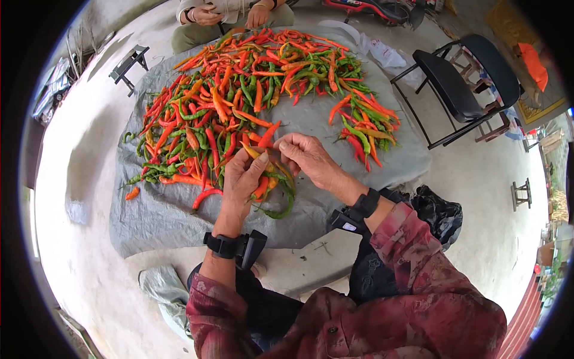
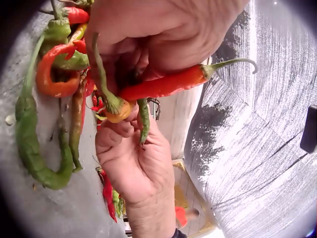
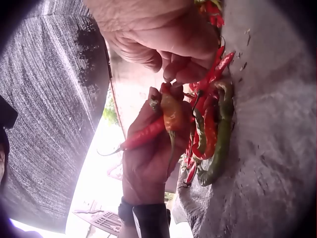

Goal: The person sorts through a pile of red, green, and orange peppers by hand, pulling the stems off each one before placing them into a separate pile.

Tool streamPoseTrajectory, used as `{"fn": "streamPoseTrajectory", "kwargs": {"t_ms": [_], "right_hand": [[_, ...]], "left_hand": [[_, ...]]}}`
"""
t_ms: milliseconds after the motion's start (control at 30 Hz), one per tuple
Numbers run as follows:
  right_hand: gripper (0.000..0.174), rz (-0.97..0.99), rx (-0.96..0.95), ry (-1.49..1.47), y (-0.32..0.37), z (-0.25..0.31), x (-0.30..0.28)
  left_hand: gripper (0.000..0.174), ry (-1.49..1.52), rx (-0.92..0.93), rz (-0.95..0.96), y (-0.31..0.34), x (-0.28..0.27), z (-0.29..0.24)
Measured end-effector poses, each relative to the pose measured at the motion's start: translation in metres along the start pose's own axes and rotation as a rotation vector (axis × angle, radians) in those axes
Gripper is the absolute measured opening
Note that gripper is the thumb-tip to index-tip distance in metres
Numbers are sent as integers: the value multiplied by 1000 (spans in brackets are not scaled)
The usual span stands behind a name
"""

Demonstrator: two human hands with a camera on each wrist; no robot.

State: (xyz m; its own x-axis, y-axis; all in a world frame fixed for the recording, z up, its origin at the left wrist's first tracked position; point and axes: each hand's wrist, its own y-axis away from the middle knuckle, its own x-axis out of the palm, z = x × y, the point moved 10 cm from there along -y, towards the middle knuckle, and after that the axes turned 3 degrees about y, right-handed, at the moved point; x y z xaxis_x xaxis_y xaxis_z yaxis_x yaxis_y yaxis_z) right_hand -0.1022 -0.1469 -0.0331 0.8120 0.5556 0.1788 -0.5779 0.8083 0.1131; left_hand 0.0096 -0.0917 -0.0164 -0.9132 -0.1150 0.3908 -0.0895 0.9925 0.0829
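Observation:
My left hand (image 1: 242, 179) grips a few chili peppers near the front of the grey sheet. Among them are a yellow-orange chili pepper (image 3: 172, 113) and a red chili pepper (image 3: 143, 135) with a long curved stem. A thin green one (image 2: 143, 121) pokes out below the fingers. My right hand (image 1: 311, 158) meets it from the right, fingers curled, its fingertips pinching at the tip of the yellow-orange pepper. Beside the left hand, a bent green chili pepper (image 2: 32, 144) lies on the sheet with red and orange ones.
A broad heap of red, orange and green chili peppers (image 1: 209, 113) covers much of the grey sheet (image 1: 299, 230). A smaller pile (image 1: 368, 128) lies to the right. Another person (image 1: 230, 12) sits across. A black folding chair (image 1: 448, 87) and a small stool (image 1: 128, 67) stand around.

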Motion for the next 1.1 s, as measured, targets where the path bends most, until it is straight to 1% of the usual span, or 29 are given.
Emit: {"fn": "streamPoseTrajectory", "kwargs": {"t_ms": [67,100,167,200,267,333,400,467,533,567,700,767,800,833,867,900,933,967,1000,1033,1067,1100], "right_hand": [[30,102,29,170,2,0,13],[30,94,29,174,5,4,15],[33,140,93,171,12,1,28],[33,126,85,181,11,-2,29],[35,203,68,95,10,-9,34],[33,218,70,60,11,-10,37],[32,220,32,70,11,-4,36],[31,171,7,69,13,5,32],[30,146,-143,187,8,18,31],[29,145,-103,203,9,17,28],[27,135,-152,239,6,19,24],[26,82,-266,416,7,31,18],[26,83,-273,429,6,31,15],[26,-29,-315,455,6,37,3],[26,-144,-355,477,8,43,-11],[24,-259,-444,596,12,53,-24],[23,-338,-459,706,16,63,-35],[21,-410,-477,798,19,73,-47],[20,-463,-503,854,24,85,-59],[19,-488,-461,864,31,97,-71],[18,-573,-500,911,38,106,-85],[19,-642,-474,940,42,109,-102]], "left_hand": [[20,-18,34,-20,-5,-10,2],[20,-15,61,-31,-5,-10,-1],[18,-38,88,-81,-4,-12,-4],[18,-32,94,-65,-3,-11,-5],[16,-254,169,-102,0,-13,-12],[15,-367,226,-109,4,-6,-21],[15,-404,248,-90,5,1,-24],[19,-358,216,-69,3,-1,-19],[24,-136,133,-6,4,8,-15],[28,-103,96,-3,2,3,-8],[29,-56,46,54,4,10,-11],[28,-146,54,117,2,10,-11],[27,-190,63,147,1,13,-11],[26,-214,100,59,1,9,-12],[26,-209,108,66,-3,12,-14],[25,-221,106,32,-4,9,-16],[24,-241,96,-19,0,1,-18],[24,-191,108,-68,1,-4,-18],[24,-217,95,-99,3,-5,-23],[25,-138,34,-115,4,-3,-22],[25,-54,-27,-139,6,-3,-19],[26,-29,-38,-149,5,-5,-16]]}}
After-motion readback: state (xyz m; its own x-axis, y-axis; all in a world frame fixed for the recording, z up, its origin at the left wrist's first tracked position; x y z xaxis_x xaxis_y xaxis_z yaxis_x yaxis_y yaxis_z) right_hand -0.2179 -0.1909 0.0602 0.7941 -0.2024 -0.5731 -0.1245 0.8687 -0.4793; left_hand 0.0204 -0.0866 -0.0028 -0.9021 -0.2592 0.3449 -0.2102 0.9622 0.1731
